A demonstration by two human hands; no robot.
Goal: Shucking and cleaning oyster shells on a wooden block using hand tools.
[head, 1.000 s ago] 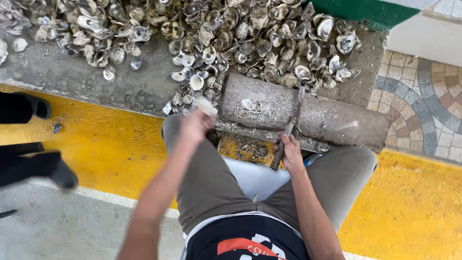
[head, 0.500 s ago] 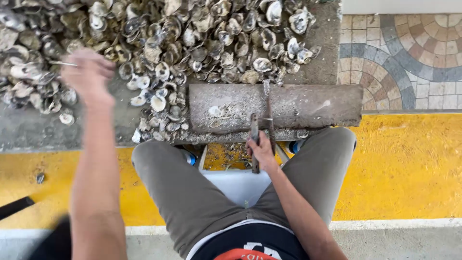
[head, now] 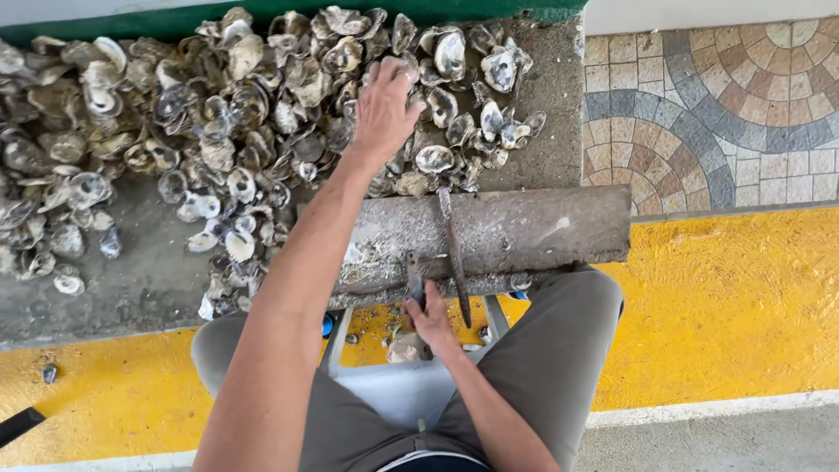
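Observation:
My left hand (head: pixel 383 107) reaches far forward and rests on the big heap of oyster shells (head: pixel 218 114), its fingers curled down among the shells; whether it grips one I cannot tell. My right hand (head: pixel 430 316) stays close to my lap, closed around the handle of a long rusty metal blade (head: pixel 452 245). The blade lies across a grey concrete block (head: pixel 524 232) that spans my knees.
Shells cover the grey concrete ground (head: pixel 131 288) to the left and ahead. A white container (head: pixel 398 389) sits between my knees. A yellow painted strip (head: pixel 734 306) runs under me, with patterned tiles (head: pixel 725 96) at the far right.
My left arm has swung from the far left of the pile to its middle, above the block. The right hand keeps its hold on the blade.

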